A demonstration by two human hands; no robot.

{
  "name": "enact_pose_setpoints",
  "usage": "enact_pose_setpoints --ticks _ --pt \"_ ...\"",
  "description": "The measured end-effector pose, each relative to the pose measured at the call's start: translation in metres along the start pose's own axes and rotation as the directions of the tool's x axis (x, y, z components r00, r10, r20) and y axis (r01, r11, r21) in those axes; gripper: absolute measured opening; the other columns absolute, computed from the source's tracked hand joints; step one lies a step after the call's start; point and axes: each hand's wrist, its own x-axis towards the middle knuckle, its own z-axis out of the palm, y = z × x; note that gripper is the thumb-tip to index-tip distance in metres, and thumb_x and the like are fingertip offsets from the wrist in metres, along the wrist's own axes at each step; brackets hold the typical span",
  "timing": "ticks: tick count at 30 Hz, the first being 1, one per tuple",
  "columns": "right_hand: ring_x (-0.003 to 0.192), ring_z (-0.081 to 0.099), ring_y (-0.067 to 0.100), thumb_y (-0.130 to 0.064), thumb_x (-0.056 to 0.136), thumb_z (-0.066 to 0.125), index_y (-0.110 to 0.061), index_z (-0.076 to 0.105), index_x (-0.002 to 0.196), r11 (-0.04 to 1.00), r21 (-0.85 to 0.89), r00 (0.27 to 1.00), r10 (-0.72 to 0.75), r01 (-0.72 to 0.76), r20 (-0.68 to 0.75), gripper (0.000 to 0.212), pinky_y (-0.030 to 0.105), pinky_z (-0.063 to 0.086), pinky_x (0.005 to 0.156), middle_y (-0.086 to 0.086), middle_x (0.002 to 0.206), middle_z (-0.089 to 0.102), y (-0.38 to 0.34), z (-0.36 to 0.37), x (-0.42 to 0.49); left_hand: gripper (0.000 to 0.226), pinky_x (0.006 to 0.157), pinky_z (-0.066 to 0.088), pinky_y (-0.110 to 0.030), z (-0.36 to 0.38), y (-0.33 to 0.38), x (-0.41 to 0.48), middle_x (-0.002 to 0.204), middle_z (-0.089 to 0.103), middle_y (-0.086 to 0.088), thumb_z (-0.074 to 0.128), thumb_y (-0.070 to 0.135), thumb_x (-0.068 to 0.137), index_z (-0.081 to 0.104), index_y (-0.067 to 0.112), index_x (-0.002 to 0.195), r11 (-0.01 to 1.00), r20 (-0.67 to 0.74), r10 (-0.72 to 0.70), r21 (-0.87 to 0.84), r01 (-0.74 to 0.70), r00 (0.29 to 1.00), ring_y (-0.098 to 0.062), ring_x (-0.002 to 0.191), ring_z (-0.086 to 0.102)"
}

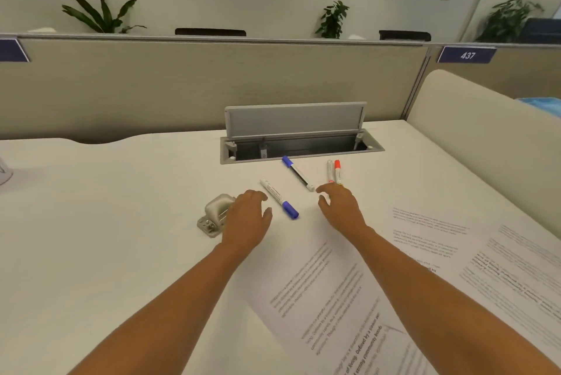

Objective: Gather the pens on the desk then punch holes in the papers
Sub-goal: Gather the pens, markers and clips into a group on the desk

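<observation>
**Pens first, papers later: both hands open and closing in**

So the pens are all loose in the middle of the frame, just below the open cable hatch (299,147) in the desk (106,207). Nearest one is a white marker with a blue cap (279,199), lying diagonally between the two hands. A bit above it sits a second blue-capped marker (298,173) with a dark barrel, tilted the other way. To the right of that, a red-capped marker (338,172) and a pale one (330,171) lie side by side, close enough that they may be touching.

Handling-wise these look easy: light, stiff plastic tubes, not fragile, but round and smooth, so I'd guess they roll if nudged. Best bet is pinching mid-barrel, or sweeping them together sideways.

The left hand (247,218) hovers palm down, fingers loosely spread and holding nothing, fingertips just beside the near marker. It partly covers the hole punch (214,214), which sits centre-left. The right hand (340,207) is likewise empty, fingers curled a little and wide apart, tips near the tail end of the dark-barrelled marker and the bottom of the red one. Both forearms reach in from the bottom edge.

The papers (425,268) are fanned over the lower right, thin and floppy, not yet touched.
</observation>
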Motion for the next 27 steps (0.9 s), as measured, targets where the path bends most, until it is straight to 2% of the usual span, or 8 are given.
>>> enact_pose_setpoints --ticks 4,8,10,12,16,19,22,27 --pt "0.112 0.056 0.027 -0.021 0.094 0.05 -0.006 0.054 0.124 0.993 0.005 0.993 0.116 -0.116 -0.018 0.034 0.029 0.042 0.098 0.014 0.126 0.058 0.03 -0.009 0.031 0.044 0.093 0.042 -0.033 0.032 0.025 0.031 0.129 0.05 -0.009 0.045 0.032 0.094 0.039 0.011 0.131 0.974 0.146 -0.182 0.159 0.159 0.972 -0.024 0.116 0.05" --pt "0.119 0.052 0.027 -0.03 0.093 0.051 -0.006 0.046 0.132 0.981 -0.008 0.981 0.192 -0.193 -0.017 0.046 0.031 0.043 0.098 0.013 0.131 0.054 0.047 -0.009 0.058 0.056 0.088 0.044 -0.032 0.053 0.034 0.059 0.132 0.044 -0.014 0.042 0.032 0.095 0.023 0.007 0.141 0.924 0.19 -0.381 0.126 0.362 0.905 -0.027 0.115 0.052" --pt "0.116 0.055 0.027 -0.037 0.092 0.051 -0.007 0.046 0.13 0.976 -0.033 0.976 0.217 -0.216 0.008 0.049 0.031 0.046 0.095 0.012 0.13 0.055 0.052 -0.005 0.068 0.054 0.079 0.043 -0.028 0.06 0.037 0.071 0.131 0.043 -0.013 0.044 0.032 0.095 0.025 0.008 0.138 0.907 0.181 -0.42 0.12 0.404 0.889 -0.025 0.111 0.054" --pt "0.114 0.055 0.027 -0.043 0.09 0.051 -0.007 0.046 0.129 0.973 -0.049 0.973 0.229 -0.227 0.041 0.053 0.031 0.047 0.092 0.011 0.127 0.055 0.054 -0.001 0.076 0.05 0.077 0.044 -0.027 0.066 0.039 0.083 0.131 0.041 -0.013 0.048 0.028 0.093 0.028 0.009 0.134 0.903 0.185 -0.429 0.123 0.412 0.884 -0.025 0.107 0.056" --pt "0.113 0.054 0.025 -0.053 0.085 0.052 -0.008 0.043 0.129 0.967 -0.098 0.964 0.245 -0.235 0.105 0.064 0.027 0.046 0.088 0.01 0.125 0.052 0.058 0.003 0.091 0.053 0.084 0.049 -0.028 0.076 0.041 0.103 0.134 0.037 -0.016 0.052 0.009 0.089 0.027 0.007 0.136 0.917 0.209 -0.391 0.17 0.36 0.897 -0.026 0.107 0.057" --pt "0.106 0.057 0.024 -0.049 0.088 0.052 -0.009 0.042 0.126 0.969 -0.116 0.963 0.232 -0.217 0.14 0.056 0.028 0.047 0.082 0.01 0.121 0.052 0.064 0.002 0.096 0.059 0.088 0.05 -0.03 0.084 0.043 0.116 0.137 0.035 -0.017 0.054 0.009 0.089 0.023 0.007 0.139 0.924 0.213 -0.368 0.195 0.33 0.905 -0.026 0.109 0.056" --pt "0.106 0.058 0.026 -0.037 0.093 0.046 -0.008 0.039 0.126 0.972 -0.164 0.971 0.192 -0.168 0.144 0.044 0.032 0.046 0.082 0.011 0.123 0.053 0.067 0.001 0.095 0.058 0.089 0.049 -0.03 0.089 0.044 0.127 0.14 0.033 -0.017 0.051 0.01 0.09 0.023 0.009 0.141 0.929 0.198 -0.355 0.183 0.322 0.914 -0.027 0.111 0.055" --pt "0.104 0.059 0.024 -0.036 0.097 0.039 -0.009 0.039 0.127 0.962 -0.241 0.975 0.167 -0.13 0.144 0.04 0.028 0.042 0.073 0.009 0.122 0.056 0.066 0.002 0.093 0.057 0.092 0.048 -0.032 0.096 0.049 0.14 0.14 0.034 -0.015 0.048 0.014 0.093 0.023 0.017 0.144 0.932 0.158 -0.341 0.183 0.311 0.927 -0.028 0.117 0.051"
